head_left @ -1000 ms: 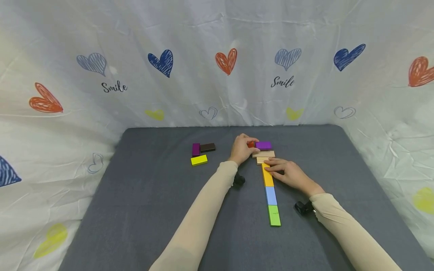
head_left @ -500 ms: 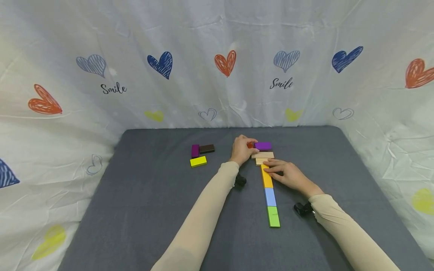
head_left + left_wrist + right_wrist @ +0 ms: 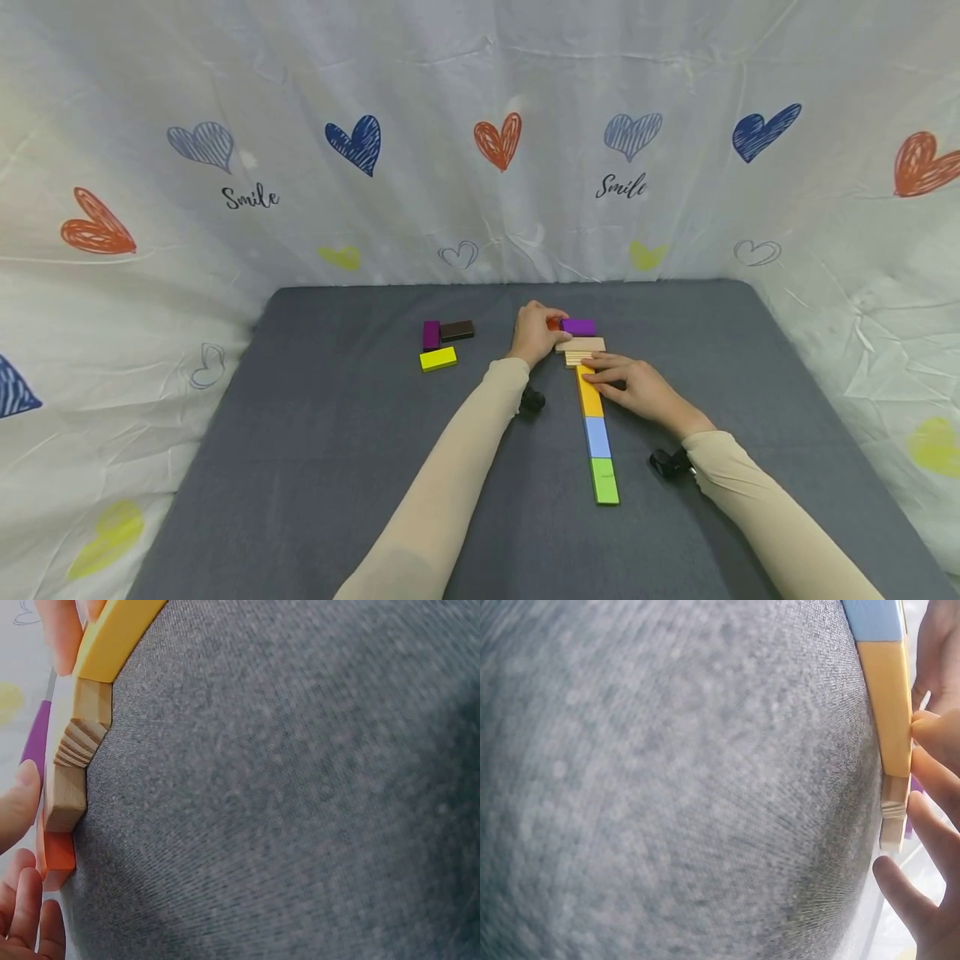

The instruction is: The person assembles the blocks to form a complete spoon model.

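A row of wooden blocks runs away from me: green (image 3: 604,481), blue (image 3: 597,437), yellow-orange (image 3: 590,400), then two pale blocks, one striped (image 3: 577,358) and one plain (image 3: 581,343). At its far end, my left hand (image 3: 534,332) pinches the left end of a purple block (image 3: 578,327) between thumb and fingers. An orange block (image 3: 60,851) shows under that hand, next to the plain pale block. My right hand (image 3: 637,386) rests its extended fingertips on the yellow-orange block and at the striped one's edge.
Left of the row lie a dark purple block (image 3: 431,335), a dark brown block (image 3: 457,331) and a bright yellow block (image 3: 438,359). The grey cloth tabletop (image 3: 337,467) ends at a white curtain (image 3: 420,208) printed with hearts.
The purple block has come down a little and shifted slightly left with my left hand at it. My right hand has kept its place.
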Tool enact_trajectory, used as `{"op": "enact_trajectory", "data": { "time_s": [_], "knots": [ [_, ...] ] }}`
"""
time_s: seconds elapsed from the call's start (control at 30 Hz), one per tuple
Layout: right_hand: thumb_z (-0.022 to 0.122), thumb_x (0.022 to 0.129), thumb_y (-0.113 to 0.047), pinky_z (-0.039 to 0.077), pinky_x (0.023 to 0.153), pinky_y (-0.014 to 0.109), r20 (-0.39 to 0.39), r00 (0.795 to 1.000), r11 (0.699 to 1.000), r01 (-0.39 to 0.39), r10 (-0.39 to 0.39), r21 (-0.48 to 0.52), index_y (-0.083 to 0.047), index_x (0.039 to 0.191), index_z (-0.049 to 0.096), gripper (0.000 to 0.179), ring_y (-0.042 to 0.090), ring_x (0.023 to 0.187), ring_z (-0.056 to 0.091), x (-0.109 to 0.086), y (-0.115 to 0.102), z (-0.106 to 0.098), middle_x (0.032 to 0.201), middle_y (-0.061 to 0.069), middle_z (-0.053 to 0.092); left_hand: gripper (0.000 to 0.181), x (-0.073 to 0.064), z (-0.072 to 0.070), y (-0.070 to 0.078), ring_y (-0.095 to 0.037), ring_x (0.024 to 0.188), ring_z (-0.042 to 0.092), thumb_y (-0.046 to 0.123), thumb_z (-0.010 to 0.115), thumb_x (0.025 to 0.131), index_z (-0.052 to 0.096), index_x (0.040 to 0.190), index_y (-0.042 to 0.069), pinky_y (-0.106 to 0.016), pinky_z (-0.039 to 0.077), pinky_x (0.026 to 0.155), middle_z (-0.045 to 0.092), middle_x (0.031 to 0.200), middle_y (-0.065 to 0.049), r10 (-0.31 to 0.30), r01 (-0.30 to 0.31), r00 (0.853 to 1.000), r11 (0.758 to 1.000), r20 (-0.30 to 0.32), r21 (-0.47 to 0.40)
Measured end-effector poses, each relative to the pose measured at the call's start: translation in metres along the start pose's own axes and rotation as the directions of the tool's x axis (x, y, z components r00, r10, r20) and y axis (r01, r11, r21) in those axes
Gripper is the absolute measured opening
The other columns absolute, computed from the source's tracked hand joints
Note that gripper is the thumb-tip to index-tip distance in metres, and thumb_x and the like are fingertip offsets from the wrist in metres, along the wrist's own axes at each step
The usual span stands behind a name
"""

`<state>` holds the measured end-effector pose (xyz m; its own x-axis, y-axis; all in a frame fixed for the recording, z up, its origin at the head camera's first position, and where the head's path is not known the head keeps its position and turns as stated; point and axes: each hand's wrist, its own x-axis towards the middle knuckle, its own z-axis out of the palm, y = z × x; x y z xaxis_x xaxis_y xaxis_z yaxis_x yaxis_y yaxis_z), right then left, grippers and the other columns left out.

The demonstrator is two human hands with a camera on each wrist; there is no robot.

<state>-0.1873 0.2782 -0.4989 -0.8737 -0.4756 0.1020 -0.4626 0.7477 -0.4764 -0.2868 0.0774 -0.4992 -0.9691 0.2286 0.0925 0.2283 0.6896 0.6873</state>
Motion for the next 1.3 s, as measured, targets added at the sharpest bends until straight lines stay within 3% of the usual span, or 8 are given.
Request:
{"op": "enact_trajectory", "data": {
  "time_s": [0.33,0.63,0.8,1.03,1.3],
  "knots": [
    [0.068,0.094,-0.019,0.040,0.111,0.054,-0.009,1.000,1.000,0.011,-0.011,-0.001,-0.017,0.121,0.073,0.028,0.031,0.138,0.050,-0.0004,0.0005,0.0016,0.141,0.003,0.061,0.032,-0.0009,-0.0003,0.0032,-0.022,0.109,0.052,0.029,0.077,0.086,0.075,0.117,0.022,-0.034,0.046,0.096,0.060,0.120,-0.007,-0.025,0.024,0.999,0.999,0.028,0.044],
    [0.070,0.092,-0.015,0.041,0.108,0.056,-0.041,0.998,0.999,0.047,-0.047,-0.015,-0.016,0.120,0.074,0.028,0.033,0.135,0.053,-0.0006,0.0003,0.0021,0.139,0.005,0.063,0.030,-0.0009,-0.0031,0.0035,-0.022,0.110,0.048,0.028,0.075,0.089,0.074,0.118,0.022,-0.034,0.044,0.096,0.057,0.121,-0.008,-0.011,0.007,0.998,0.997,0.060,0.071],
    [0.069,0.093,-0.017,0.041,0.110,0.054,-0.028,0.999,0.999,0.031,-0.031,-0.009,-0.017,0.121,0.073,0.028,0.031,0.136,0.052,-0.0004,0.0004,0.0011,0.140,0.003,0.062,0.029,-0.0012,-0.0046,0.0044,-0.023,0.112,0.048,0.027,0.074,0.090,0.074,0.119,0.020,-0.034,0.043,0.096,0.056,0.122,-0.009,-0.010,0.005,0.997,0.997,0.071,0.077],
    [0.069,0.093,-0.018,0.041,0.110,0.053,-0.019,1.000,1.000,0.023,-0.023,-0.007,-0.017,0.121,0.073,0.028,0.028,0.136,0.052,-0.0005,0.0015,0.0001,0.141,0.001,0.061,0.024,-0.0023,-0.0025,0.0064,-0.023,0.112,0.049,0.025,0.067,0.095,0.074,0.116,0.016,-0.033,0.045,0.096,0.056,0.121,-0.008,0.014,-0.019,0.999,0.994,0.046,0.111],
    [0.069,0.093,-0.017,0.041,0.109,0.054,-0.034,0.998,0.999,0.048,-0.048,-0.010,-0.017,0.121,0.073,0.028,0.030,0.136,0.052,-0.0001,0.0016,0.0009,0.140,0.003,0.062,0.023,-0.0031,0.0031,0.0096,-0.021,0.110,0.048,0.029,0.065,0.096,0.075,0.113,0.016,-0.033,0.045,0.097,0.056,0.120,-0.007,-0.023,0.024,1.000,0.991,-0.008,0.128]
  ]
}}
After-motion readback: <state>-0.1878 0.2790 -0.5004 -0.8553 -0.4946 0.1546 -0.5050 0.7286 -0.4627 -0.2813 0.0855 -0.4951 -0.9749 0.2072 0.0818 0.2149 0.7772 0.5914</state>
